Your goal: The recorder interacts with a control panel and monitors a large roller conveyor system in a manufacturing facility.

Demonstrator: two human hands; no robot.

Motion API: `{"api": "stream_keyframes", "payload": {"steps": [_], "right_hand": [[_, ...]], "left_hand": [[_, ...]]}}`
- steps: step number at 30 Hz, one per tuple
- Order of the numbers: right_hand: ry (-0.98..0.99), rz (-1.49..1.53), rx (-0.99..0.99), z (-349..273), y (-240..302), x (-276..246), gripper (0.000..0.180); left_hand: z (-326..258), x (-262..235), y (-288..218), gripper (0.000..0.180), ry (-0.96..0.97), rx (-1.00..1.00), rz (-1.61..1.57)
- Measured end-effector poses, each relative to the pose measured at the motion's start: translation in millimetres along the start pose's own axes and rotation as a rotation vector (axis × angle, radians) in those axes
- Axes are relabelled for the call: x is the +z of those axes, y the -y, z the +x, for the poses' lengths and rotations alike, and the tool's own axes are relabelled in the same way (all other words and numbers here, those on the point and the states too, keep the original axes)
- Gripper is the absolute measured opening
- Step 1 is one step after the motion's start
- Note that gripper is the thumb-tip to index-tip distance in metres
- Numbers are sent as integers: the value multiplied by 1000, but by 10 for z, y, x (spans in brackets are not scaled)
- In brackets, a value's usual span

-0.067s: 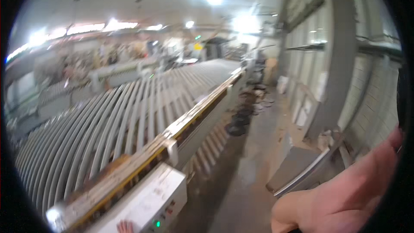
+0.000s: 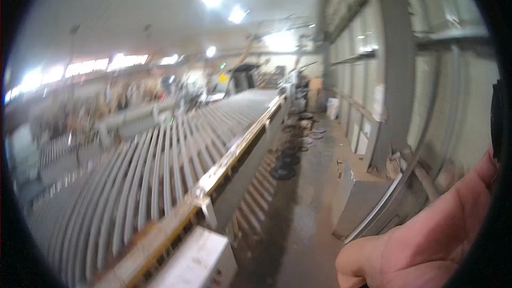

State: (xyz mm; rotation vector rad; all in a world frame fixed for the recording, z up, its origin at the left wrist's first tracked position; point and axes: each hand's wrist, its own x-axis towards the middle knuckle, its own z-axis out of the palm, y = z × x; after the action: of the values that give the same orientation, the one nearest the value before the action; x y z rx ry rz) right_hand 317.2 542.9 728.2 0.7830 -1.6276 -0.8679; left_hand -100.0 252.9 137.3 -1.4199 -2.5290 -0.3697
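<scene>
In the head view, the right hand (image 2: pixel 426 240) fills the lower right corner, palm showing and close to the lens. Its fingers run up toward the dark rim, so whether they are apart, together or closed on something I cannot tell. A dark strip (image 2: pixel 496 117) stands at the right rim just above the fingers; contact between the two is unclear. What the left hand is doing I cannot tell.

A long roller conveyor (image 2: pixel 154 176) stretches from the lower left away to the back. Along its right edge runs a pale rail (image 2: pixel 234 160) with a yellow line on its side. Near the conveyor's front right corner, a white box (image 2: pixel 194 264) sits beside the rail, with a white bracket (image 2: pixel 209 214) just beyond it. Pale stripes (image 2: pixel 253 202) show low beside the conveyor's right edge.

Dark round things (image 2: pixel 285 165) lie on the floor (image 2: pixel 306 218) along that edge, farther back. Across the aisle, a grey box (image 2: pixel 357 202) stands against a thick pillar (image 2: pixel 397 74), with a metal bar (image 2: pixel 376 217) slanting along its near side. The left background is blurred.
</scene>
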Motion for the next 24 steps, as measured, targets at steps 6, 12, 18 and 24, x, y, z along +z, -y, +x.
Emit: {"api": "stream_keyframes", "payload": {"steps": [6, 12, 18, 24], "right_hand": [[-84, -405, 60, -58, 715, -471, 68], [-243, -471, 154, -103, 963, -214, 64], [-302, -441, 136, 25, 862, -60, 60], [-309, -464, 166, -37, 1043, -36, 56]], "left_hand": [[403, 87, 281, 59, -1219, 347, 289], [-351, 299, 840, 64, -941, 224, -257], [-445, 1040, 534, 69, -643, -50, -926], [-196, -217, -270, 72, 176, -92, -66]]}}
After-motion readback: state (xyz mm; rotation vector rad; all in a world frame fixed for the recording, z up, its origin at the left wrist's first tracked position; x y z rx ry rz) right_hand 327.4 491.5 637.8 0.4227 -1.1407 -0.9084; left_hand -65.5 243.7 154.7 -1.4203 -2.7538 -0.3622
